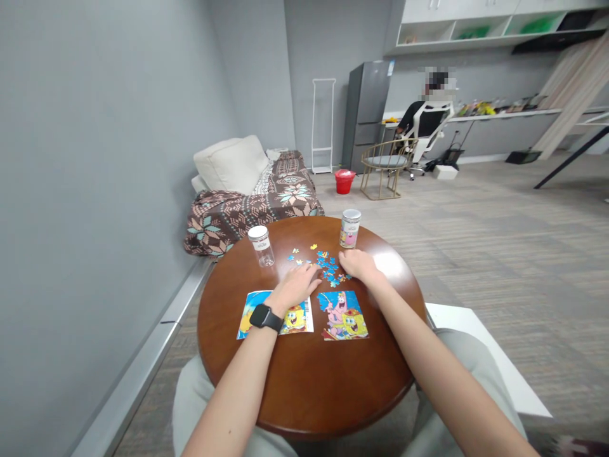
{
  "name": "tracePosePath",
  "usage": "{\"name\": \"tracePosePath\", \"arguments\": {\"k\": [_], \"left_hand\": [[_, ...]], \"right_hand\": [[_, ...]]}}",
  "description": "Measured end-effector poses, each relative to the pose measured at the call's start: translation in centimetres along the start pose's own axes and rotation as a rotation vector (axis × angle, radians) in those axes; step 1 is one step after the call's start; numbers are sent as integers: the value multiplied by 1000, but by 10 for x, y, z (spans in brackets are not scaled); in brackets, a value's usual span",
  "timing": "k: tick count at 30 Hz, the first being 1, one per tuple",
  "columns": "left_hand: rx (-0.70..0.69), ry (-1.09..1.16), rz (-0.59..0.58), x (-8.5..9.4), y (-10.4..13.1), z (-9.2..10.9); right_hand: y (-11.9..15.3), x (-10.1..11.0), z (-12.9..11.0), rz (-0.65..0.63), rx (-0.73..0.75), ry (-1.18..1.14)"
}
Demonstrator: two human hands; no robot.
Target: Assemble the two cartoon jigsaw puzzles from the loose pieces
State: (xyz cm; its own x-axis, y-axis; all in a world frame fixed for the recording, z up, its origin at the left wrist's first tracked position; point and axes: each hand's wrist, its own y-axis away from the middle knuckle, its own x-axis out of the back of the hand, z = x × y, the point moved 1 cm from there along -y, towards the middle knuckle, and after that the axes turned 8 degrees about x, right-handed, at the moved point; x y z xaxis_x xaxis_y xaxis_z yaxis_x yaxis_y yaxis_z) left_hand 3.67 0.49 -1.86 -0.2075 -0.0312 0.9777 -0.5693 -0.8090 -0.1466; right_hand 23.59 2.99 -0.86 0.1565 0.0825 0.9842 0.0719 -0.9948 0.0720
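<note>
Loose jigsaw pieces [328, 267], mostly blue, lie in a pile between my hands. My left hand [299, 284] rests at the pile's left side, palm down, thumb apart from the stretched fingers, a black watch on the wrist. My right hand [358, 263] lies low at the pile's right edge, palm down, fingers slightly bent, nothing visible in it. Nearer me lies a largely assembled cartoon puzzle [343, 315], its upper left edge uneven. Left of it a printed picture sheet [297, 319] is partly covered by my left hand and wrist.
On the round wooden table [304, 387] stand a clear jar [262, 246] with a white lid and a printed can [350, 230]. Beyond are a covered sofa [257, 203], a red bucket [344, 183], a gold-framed chair [384, 162], and a seated person [413, 117].
</note>
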Motion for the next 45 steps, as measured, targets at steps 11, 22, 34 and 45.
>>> {"name": "tracePosePath", "arguments": {"k": [11, 22, 34, 45], "left_hand": [[48, 197, 8, -5, -3, -4], [412, -59, 329, -15, -4, -3], [394, -114, 206, -20, -6, 0], [378, -111, 204, -9, 6, -5]], "right_hand": [[14, -11, 13, 130, 279, -33], [14, -32, 44, 448, 314, -677], [24, -21, 43, 382, 19, -429], [23, -25, 46, 369, 287, -631]]}}
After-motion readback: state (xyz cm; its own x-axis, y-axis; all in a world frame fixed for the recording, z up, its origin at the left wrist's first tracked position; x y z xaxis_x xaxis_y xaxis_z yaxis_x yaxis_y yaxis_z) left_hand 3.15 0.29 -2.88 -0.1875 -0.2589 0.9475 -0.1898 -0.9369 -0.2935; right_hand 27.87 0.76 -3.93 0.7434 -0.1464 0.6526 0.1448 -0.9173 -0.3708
